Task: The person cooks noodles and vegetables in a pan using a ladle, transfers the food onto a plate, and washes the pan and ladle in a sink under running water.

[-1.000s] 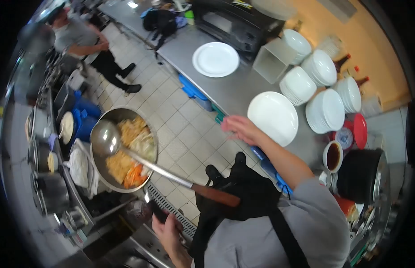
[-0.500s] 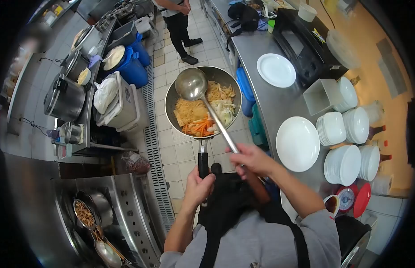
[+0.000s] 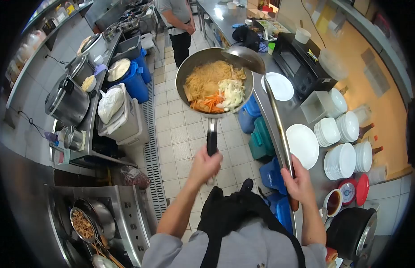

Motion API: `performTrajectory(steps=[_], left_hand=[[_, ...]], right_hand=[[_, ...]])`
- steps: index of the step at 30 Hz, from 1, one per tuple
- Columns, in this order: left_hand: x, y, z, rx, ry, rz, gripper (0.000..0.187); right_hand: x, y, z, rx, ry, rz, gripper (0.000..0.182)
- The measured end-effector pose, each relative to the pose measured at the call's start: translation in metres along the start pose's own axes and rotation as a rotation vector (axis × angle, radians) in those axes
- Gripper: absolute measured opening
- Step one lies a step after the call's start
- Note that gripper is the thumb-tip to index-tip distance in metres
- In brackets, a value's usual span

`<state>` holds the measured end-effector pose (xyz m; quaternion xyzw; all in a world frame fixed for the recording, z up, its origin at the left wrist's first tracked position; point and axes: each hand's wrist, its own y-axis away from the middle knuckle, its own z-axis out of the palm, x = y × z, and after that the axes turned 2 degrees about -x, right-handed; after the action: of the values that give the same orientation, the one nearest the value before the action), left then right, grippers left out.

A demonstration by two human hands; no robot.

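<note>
My left hand [image 3: 206, 165] is wrapped round the black handle of a frying pan [image 3: 181, 85], held out in front of me over the floor. In the pan lie thin noodles [image 3: 209, 77], orange carrot strips [image 3: 208, 103] and pale sliced vegetables [image 3: 232, 94]. My right hand [image 3: 296, 181] grips a long-handled metal ladle [image 3: 279, 120] near its brown wooden end. The ladle's bowl is turned over at the pan's upper right rim, overlapping it in this view.
A steel counter on the right carries white plates [image 3: 301, 145], stacked dishes [image 3: 340, 161], a bowl of brown sauce [image 3: 333, 202] and a black microwave [image 3: 299, 60]. At lower left is a stove with a strainer of browned food [image 3: 82, 223]. A person [image 3: 177, 27] stands ahead in the aisle.
The pan has moved up and slightly right. My right hand has shifted right and down, and the ladle has swung from over the food to the pan's right side.
</note>
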<state>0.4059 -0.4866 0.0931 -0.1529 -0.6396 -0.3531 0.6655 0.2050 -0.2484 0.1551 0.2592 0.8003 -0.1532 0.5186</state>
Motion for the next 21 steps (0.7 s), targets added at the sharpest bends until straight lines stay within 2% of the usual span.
performTrajectory(steps=[2,4,5,8,15,18,20,21], left_hand=[[-0.042,0.038,0.001,0.001,-0.033,-0.015,0.012],[-0.037,0.042,-0.003,0.008,-0.039,-0.023,0.013],[-0.043,0.063,-0.005,0.032,-0.032,-0.072,0.013],[-0.042,0.07,-0.016,0.033,-0.004,-0.191,0.017],[-0.069,0.081,-0.031,0.075,-0.099,-0.17,0.015],[-0.063,0.083,-0.035,0.105,-0.187,-0.206,0.014],[-0.042,0.085,-0.036,0.126,-0.518,-0.054,0.013],[-0.039,0.084,-0.034,0.124,-0.521,-0.05,0.013]], right_hand=[[0.002,0.022,0.003,0.012,0.108,0.023,0.049],[0.01,0.039,0.017,0.033,0.041,-0.008,0.049],[0.017,0.044,0.022,0.004,0.068,0.071,0.049],[0.0,0.044,0.034,-0.039,0.079,0.121,0.048],[0.018,0.014,0.056,-0.146,0.064,0.106,0.042],[0.015,-0.003,0.061,-0.157,0.06,0.069,0.042],[0.021,-0.016,0.065,-0.185,0.072,0.042,0.04],[0.023,-0.023,0.068,-0.18,0.07,0.04,0.04]])
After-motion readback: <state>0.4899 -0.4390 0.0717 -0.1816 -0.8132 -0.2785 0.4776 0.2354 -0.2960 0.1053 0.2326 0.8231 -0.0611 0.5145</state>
